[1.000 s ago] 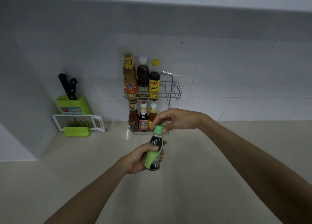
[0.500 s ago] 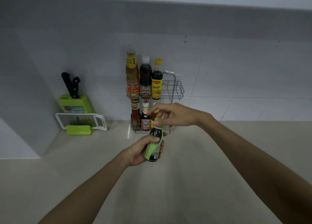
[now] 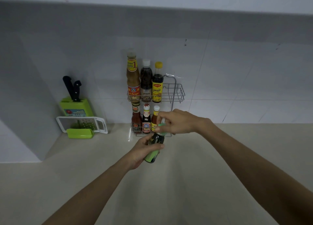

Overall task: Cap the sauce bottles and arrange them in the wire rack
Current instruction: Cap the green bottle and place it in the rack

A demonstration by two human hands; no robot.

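Note:
My left hand [image 3: 144,150] grips a small dark sauce bottle with a green label [image 3: 155,148], held tilted above the counter. My right hand [image 3: 176,122] has its fingers pinched on the bottle's green cap [image 3: 160,128], which sits on the neck. Behind them stands a two-tier wire rack [image 3: 176,93] against the tiled wall. Three tall capped bottles [image 3: 146,82] fill the left of its upper shelf; the right of that shelf is bare. Three smaller capped bottles [image 3: 146,118] stand on the lower shelf, whose right part is hidden by my right hand.
A green knife block [image 3: 76,106] with black-handled knives stands at the left by the wall. A white and green grater [image 3: 82,127] lies in front of it. The beige counter [image 3: 186,182] spreads wide below my arms. A wall corner juts out at far left.
Both hands with the bottle have risen slightly toward the rack. My right hand has turned on the green cap, its fingers now covering more of it.

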